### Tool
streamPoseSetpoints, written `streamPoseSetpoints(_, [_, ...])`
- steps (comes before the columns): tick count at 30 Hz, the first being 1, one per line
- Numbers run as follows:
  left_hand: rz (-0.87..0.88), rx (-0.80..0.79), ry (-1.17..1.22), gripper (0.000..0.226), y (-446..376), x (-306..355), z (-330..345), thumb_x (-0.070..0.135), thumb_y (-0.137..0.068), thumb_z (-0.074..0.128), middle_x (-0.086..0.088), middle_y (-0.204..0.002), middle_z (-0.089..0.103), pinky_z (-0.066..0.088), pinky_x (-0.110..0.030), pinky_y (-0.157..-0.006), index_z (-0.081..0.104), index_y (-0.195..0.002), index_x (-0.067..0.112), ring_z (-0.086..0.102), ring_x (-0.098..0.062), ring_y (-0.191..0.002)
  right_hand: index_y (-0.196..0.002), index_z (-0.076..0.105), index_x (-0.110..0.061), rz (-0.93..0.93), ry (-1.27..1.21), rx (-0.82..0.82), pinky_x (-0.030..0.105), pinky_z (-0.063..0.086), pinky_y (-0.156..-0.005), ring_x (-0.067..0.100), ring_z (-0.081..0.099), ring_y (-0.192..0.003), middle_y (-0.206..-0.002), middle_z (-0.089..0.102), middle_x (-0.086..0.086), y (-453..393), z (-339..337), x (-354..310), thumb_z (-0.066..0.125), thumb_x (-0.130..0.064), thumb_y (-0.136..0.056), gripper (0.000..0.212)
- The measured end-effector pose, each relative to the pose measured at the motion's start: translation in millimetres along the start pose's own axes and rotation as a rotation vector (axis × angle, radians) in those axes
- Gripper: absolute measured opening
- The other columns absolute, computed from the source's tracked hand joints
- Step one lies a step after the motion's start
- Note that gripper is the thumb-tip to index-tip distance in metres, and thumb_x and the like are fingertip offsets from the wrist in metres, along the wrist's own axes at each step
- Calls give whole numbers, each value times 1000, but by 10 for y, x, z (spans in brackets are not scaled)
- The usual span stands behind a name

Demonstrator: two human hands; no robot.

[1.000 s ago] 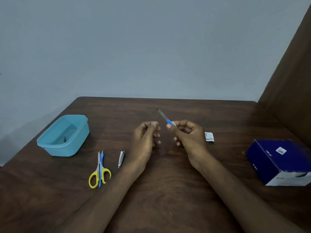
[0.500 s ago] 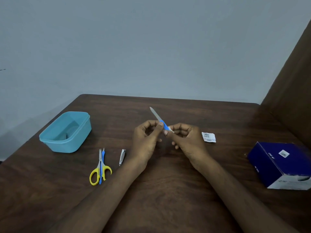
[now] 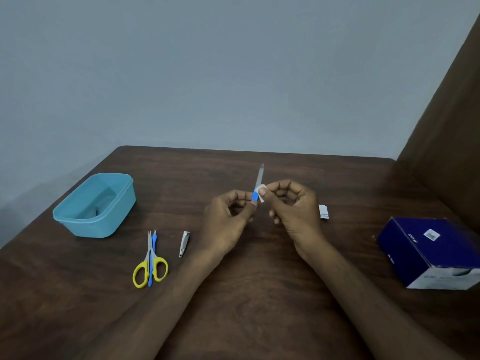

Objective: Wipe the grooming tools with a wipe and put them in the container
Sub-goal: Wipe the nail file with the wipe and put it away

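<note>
Above the middle of the worktop (image 3: 259,294), the left hand (image 3: 228,224) pinched the blue handle of a nail file (image 3: 258,184), blade pointing up and away. The right hand (image 3: 293,209) had its fingers (image 3: 263,192) clenched on a small white wipe (image 3: 260,191) folded around the file. To the left lay the nail clipper (image 3: 184,243), the yellow scissors (image 3: 150,266) and, farther off, the teal container (image 3: 94,205).

A nail file (image 3: 259,177) with a blue handle points up, a small white wipe (image 3: 261,191) wrapped round it. Yellow scissors (image 3: 150,265), a blue cuticle tool (image 3: 152,255) and a silver nail clipper (image 3: 184,243) lie near the open blue container (image 3: 114,219).
</note>
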State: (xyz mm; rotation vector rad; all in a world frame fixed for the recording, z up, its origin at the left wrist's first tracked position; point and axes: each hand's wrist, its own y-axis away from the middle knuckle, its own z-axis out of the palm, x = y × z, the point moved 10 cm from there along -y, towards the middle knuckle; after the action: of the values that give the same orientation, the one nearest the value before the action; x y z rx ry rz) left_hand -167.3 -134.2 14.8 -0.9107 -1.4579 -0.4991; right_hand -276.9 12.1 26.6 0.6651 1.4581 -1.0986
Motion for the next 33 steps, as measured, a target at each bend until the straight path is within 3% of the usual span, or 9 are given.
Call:
streamPoseSetpoints(6, [89,-75,-128,9,63,130,94,17,-98,76,2,-88,79,65,-28,-67,82,-104,21,76,-13,-80,-105,72,-15,47,37,46,28,44,-48,13,57,-51,-90,81,3,-48,-86,48,89,-29,-85,29])
streamPoseSetpoints(10, [106,-108,-174,9,77,147,135,16,-97,76,8,-82,77,62,-25,-65,82,-101,22,73,-6,-73,-104,74,-16,25,9,146,26,44,-47,13,56,-49,-91,81,0,-96,-250,-5,88,-28,-86,26])
streamPoseSetpoints(14, [104,-124,-224,10,72,139,160,19,-96,78,10,-84,78,65,-33,-74,83,-101,25,73,-4,-77,-99,77,-19,17,5,271,25,44,-48,14,57,-51,-93,82,-2,-161,-465,-2,89,-32,-86,22])
streamPoseSetpoints(17, [73,-105,-216,8,65,121,136,16,-96,78,8,-82,78,64,-27,-69,83,-100,22,73,-4,-70,-98,78,-19,-8,-46,351,24,43,-48,12,57,-54,-93,81,-1,-124,-571,-49,89,-28,-86,18])
streamPoseSetpoints(20, [37,-61,-165,9,49,89,70,15,-96,78,5,-79,78,63,-26,-65,84,-99,21,74,-8,-65,-103,76,-13,-76,-76,227,22,44,-46,11,60,-60,-82,78,-5,-68,-408,-172,87,-17,-88,20])
streamPoseSetpoints(23, [22,-50,-136,10,36,63,53,16,-97,77,3,-82,79,66,-33,-69,83,-101,22,76,-12,-67,-112,71,-19,-55,78,69,26,47,-47,13,61,-60,-79,78,2,-40,-173,-115,91,-23,-84,35])
streamPoseSetpoints(27, [36,-79,-124,11,47,88,95,14,-97,76,1,-84,78,61,-23,-63,83,-103,20,72,-6,-69,-120,66,-24,15,121,103,22,48,-49,7,58,-55,-82,80,3,-79,-205,-37,94,-30,-80,48])
streamPoseSetpoints(33, [54,-121,-188,9,60,101,149,14,-97,78,4,-85,77,58,-18,-61,83,-103,18,69,-3,-65,-115,69,-25,40,-1,204,18,40,-44,11,52,-53,-88,78,12,-153,-385,-13,93,-31,-81,42])
